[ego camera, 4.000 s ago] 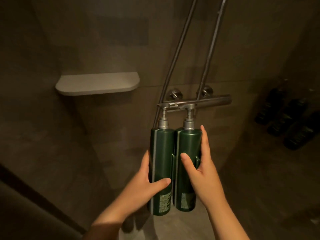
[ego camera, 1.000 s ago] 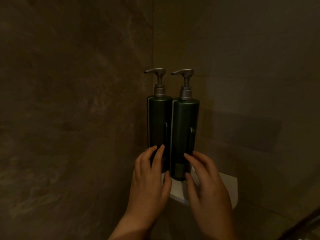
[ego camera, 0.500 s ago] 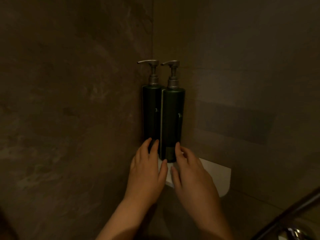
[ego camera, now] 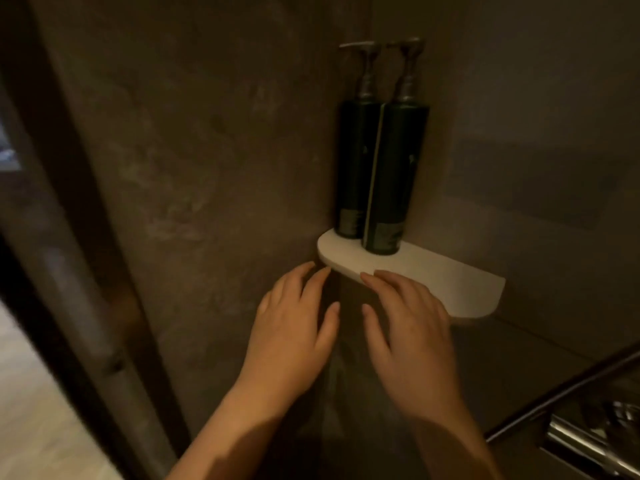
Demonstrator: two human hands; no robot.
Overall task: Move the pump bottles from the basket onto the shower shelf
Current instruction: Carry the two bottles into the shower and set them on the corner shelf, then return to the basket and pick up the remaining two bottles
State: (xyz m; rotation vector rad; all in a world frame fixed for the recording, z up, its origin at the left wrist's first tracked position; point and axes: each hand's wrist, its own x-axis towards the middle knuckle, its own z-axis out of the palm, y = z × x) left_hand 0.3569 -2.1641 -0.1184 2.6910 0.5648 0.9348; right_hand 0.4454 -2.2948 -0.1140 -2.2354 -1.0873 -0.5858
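Nearest me, low in the centre of the frame, my left hand (ego camera: 294,327) and right hand (ego camera: 408,330) hover side by side, backs toward me, fingers loosely spread and holding nothing. The left fingertips sit just under the rounded left end of the shelf (ego camera: 450,282). The right fingertips overlap its front edge, and I cannot tell whether they touch it. In the lower right corner a chrome shower fitting (ego camera: 588,441) shows, well apart from both hands.

Beyond my hands the pale shelf juts from the dark wall corner at centre right. On its left end two dark green pump bottles stand upright, side by side and touching. The corner bottle (ego camera: 353,161) is tucked against the wall, and the front bottle (ego camera: 391,174) stands just right of it and slightly nearer me. Both spouts point toward the left of the frame.

I judge the placing of this pair done, with the release complete. The next move calls for drawing both hands straight back and down without brushing the front bottle, which stands close to the shelf's edge. Then I turn to the basket, which is out of view, so I cannot say whether any bottles are left in it.
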